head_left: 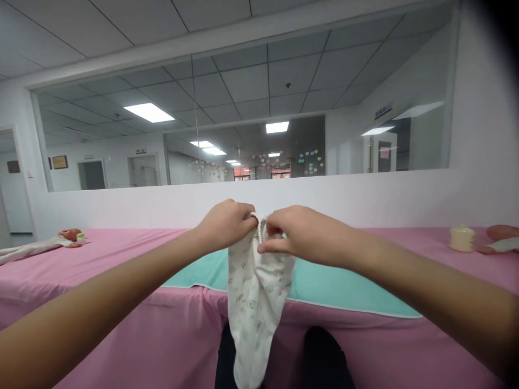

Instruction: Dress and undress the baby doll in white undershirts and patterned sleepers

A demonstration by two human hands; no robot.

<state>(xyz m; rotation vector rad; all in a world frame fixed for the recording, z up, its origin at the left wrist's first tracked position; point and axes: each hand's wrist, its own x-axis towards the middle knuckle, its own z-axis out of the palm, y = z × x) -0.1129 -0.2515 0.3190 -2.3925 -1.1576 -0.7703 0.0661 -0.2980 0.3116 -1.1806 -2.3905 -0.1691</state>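
A pair of white baby pants (252, 302) with a small faint print hangs in front of me, its gathered elastic waistband at the top and a rounded end at the bottom. My left hand (227, 224) pinches the waistband from the left. On the other side, my right hand (298, 232) has its curled fingers at the band and its thumb against the cloth. Part of the waistband is hidden by my fingers. Behind the pants, a mint-green mat (344, 289) lies on the table.
A pink cloth (133, 319) covers the long table and drapes over its front. At the far left lie a baby doll (68, 234) and a small green-capped bottle (80, 237). A cream-coloured jar (462, 239) stands at the right beside another doll (505, 233), partly cut off. A window (243, 108) spans the wall behind.
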